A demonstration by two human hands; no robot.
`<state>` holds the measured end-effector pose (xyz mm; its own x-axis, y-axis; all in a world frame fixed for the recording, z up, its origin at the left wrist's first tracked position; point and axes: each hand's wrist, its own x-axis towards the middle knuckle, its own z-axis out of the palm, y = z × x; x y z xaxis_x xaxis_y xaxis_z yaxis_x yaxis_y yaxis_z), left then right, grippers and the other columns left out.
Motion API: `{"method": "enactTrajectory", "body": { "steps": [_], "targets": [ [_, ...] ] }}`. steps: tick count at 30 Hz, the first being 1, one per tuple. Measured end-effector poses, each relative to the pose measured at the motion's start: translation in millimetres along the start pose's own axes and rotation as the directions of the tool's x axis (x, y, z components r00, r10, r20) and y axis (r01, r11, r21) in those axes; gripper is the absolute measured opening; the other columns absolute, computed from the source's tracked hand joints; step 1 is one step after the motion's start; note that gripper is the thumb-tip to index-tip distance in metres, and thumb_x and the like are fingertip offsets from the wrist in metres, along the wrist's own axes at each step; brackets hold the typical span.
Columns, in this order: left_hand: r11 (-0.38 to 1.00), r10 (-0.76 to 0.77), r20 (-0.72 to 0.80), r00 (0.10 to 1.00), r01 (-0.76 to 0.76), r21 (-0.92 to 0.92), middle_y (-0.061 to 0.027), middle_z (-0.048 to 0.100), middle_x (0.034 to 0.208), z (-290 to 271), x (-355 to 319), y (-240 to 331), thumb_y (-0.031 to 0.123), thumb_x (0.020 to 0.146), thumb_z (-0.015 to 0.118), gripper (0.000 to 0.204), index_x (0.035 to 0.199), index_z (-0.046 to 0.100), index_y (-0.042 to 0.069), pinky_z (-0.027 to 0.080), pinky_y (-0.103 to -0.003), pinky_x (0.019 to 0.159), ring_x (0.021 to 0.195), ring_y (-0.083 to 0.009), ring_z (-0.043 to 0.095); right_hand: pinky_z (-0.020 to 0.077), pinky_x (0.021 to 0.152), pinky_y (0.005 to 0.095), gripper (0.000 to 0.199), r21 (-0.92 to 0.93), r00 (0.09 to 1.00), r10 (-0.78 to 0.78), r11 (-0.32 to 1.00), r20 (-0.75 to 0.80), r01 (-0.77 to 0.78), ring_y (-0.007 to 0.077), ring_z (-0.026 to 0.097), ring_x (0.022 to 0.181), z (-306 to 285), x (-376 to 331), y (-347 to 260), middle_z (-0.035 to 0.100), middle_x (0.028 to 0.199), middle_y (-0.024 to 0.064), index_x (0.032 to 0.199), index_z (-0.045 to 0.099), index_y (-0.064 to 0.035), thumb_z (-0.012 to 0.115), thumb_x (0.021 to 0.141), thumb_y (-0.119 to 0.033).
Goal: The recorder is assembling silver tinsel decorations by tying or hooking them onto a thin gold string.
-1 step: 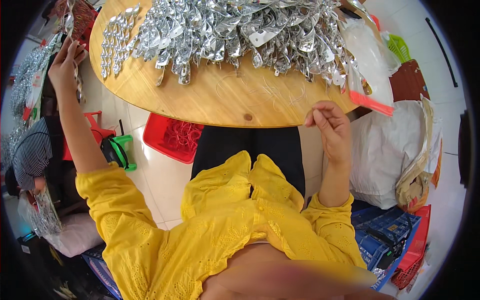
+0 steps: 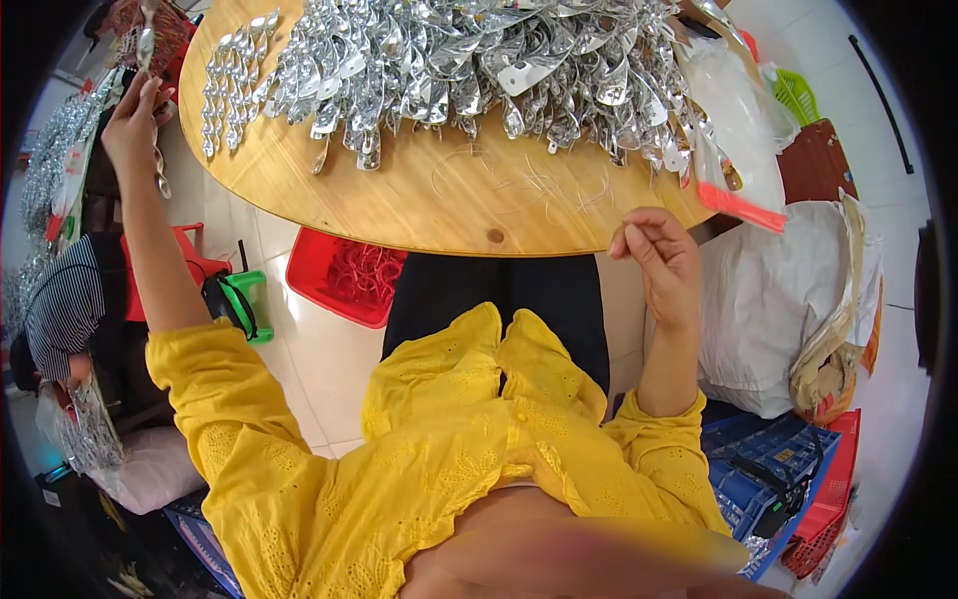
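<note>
Out past the table's left edge, my left hand [image 2: 135, 122] is closed around a twisted silver foil strip [image 2: 147, 45]. Part of it rises above the fingers, and its lower end hangs beside the wrist. My right hand [image 2: 661, 262] is at the front right edge of the wooden table [image 2: 379, 205], thumb and fingertips pinched together. Whatever lies in that pinch, if anything, is too small to make out. Thin clear threads [image 2: 519, 180] lie on the wood nearby. A large heap of silver twisted strips [image 2: 479, 70] covers the far part, with several neat strips [image 2: 228, 95] at its left.
Below the table stands a red bin [image 2: 324, 299] of red loops. A green stool [image 2: 249, 299] and a person in a striped top [image 2: 65, 299] are at the left. On the right are a clear plastic bag [image 2: 733, 120], a big white sack [image 2: 763, 309] and blue crates [image 2: 763, 459].
My left hand has shifted slightly, and the strip in it hangs and stands a little differently. My right hand stays nearly in place.
</note>
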<state>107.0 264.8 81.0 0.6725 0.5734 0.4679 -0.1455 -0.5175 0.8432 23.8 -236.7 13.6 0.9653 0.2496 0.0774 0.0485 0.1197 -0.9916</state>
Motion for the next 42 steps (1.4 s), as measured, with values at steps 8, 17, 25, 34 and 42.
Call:
{"method": "enactTrajectory", "body": {
  "steps": [8,17,25,34,42],
  "targets": [
    [0.671,-0.011,0.248,0.969,-0.177,0.72,-0.0209,0.057,0.07,35.5,61.8,-134.6,0.02,0.067,0.047,0.033,0.093,0.057,0.002,0.046,-0.033,0.062,0.067,-0.0278,0.059,0.0378,0.059,0.0199,0.013,-0.047,0.985,0.142,0.988,-0.095,-0.147,0.009,0.05,0.065,-15.4,-12.7,15.6,0.053,0.07,0.0031,0.091,0.051,-0.0032,0.051,0.079,-0.01],
    [0.507,-0.12,0.239,0.964,-0.148,0.849,-0.0234,0.057,0.077,73.6,58.7,-133.4,0.018,0.063,0.045,0.029,0.081,0.06,0.001,0.04,-0.036,0.077,0.08,-0.0354,0.054,0.0382,0.059,0.0188,0.014,-0.034,0.98,0.167,0.985,-0.108,-0.172,0.0088,0.05,0.064,-15.0,-16.8,24.4,0.054,0.069,0.0031,0.091,0.051,-0.0027,0.052,0.079,-0.01],
    [0.602,0.283,0.041,0.958,-0.21,0.771,-0.0174,0.037,0.117,87.8,11.2,-61.3,0.035,0.074,0.054,0.052,0.117,0.039,0.01,0.032,-0.039,0.085,0.109,-0.0296,0.034,0.0391,0.061,0.0194,0.016,-0.034,0.985,0.153,0.987,-0.082,-0.156,0.009,0.05,0.067,-10.3,-19.0,24.1,0.055,0.073,0.004,0.093,0.052,-0.0014,0.051,0.079,-0.01],
    [0.789,0.613,0.097,0.784,-0.613,-0.039,-0.0081,0.045,0.101,103.2,-149.6,58.6,0.008,0.069,0.062,0.036,0.102,0.046,0.005,0.03,-0.029,0.08,0.097,-0.0205,0.039,0.0389,0.063,0.0227,0.012,-0.623,0.942,-0.321,0.718,0.099,0.31,0.0151,0.048,0.07,32.8,4.2,25.6,0.052,0.07,0.0047,0.079,0.059,-0.0045,0.063,0.067,-0.006],
    [0.927,0.347,0.477,0.807,-0.373,-0.043,-0.0094,0.046,0.093,111.2,-241.4,58.1,-0.001,0.066,0.059,0.028,0.092,0.052,0.007,0.034,-0.031,0.077,0.091,-0.0252,0.041,0.037,0.058,0.0243,0.011,-0.824,0.892,-0.421,0.555,-0.163,0.111,0.0156,0.046,0.062,16.6,36.3,18.3,0.054,0.068,0.0046,0.074,0.06,-0.0036,0.063,0.069,-0.012]
  ]
}}
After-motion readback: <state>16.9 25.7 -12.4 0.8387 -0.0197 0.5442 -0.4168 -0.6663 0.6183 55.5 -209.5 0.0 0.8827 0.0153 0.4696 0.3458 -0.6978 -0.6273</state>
